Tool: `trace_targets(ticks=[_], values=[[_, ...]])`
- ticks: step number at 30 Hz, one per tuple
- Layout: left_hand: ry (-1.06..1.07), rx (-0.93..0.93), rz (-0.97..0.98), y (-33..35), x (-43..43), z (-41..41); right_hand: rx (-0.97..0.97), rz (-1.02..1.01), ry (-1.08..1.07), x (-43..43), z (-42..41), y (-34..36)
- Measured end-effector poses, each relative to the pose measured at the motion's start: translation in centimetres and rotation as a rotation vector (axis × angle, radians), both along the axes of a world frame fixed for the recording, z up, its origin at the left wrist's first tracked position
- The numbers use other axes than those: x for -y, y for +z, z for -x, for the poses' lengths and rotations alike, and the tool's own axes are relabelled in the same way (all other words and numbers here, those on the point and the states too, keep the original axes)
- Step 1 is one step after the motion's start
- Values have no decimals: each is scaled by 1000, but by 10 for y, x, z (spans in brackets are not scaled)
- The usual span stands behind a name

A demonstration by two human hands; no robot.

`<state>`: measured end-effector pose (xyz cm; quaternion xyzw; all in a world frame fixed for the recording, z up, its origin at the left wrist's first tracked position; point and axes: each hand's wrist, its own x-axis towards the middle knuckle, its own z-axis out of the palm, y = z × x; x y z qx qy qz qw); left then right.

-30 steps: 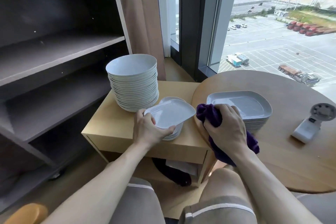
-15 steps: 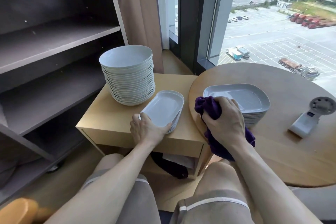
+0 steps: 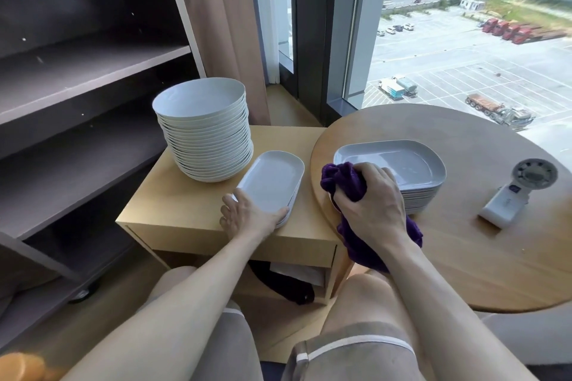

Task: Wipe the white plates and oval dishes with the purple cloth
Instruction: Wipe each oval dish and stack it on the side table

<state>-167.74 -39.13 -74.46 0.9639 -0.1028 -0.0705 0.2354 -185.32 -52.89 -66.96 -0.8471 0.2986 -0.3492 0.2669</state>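
Note:
A tall stack of round white plates stands on the small wooden side table. Beside it lies a short stack of white oval dishes. My left hand holds the near end of the top oval dish, thumb on its rim, with the dish lying flat on the stack. My right hand grips the bunched purple cloth at the near left edge of a stack of larger white dishes on the round wooden table. Part of the cloth hangs below my wrist.
A white handheld fan lies on the round table at the right. Dark empty shelves stand to the left. A curtain and a tall window are behind. A dark cloth sits in the side table's lower compartment.
The oval dish my left hand held tilted above the stack has come down flat onto the stack. My right hand with the cloth stayed by the larger dishes.

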Motion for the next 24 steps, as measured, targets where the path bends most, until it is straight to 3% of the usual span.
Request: trace_targets(ticks=[6, 9, 12, 18, 24], values=[[-5, 2, -31, -4, 4, 3, 6, -15, 2, 2, 1, 1], [-55, 90, -28, -4, 7, 10, 18, -12, -1, 4, 2, 0], [-276, 185, 108, 6, 23, 22, 46, -6, -30, 8, 4, 0], [-723, 60, 358, 55, 65, 46, 152, -83, -281, 45, 24, 2], [-910, -5, 296, 76, 94, 45, 182, -165, -417, 62, 36, 1]])
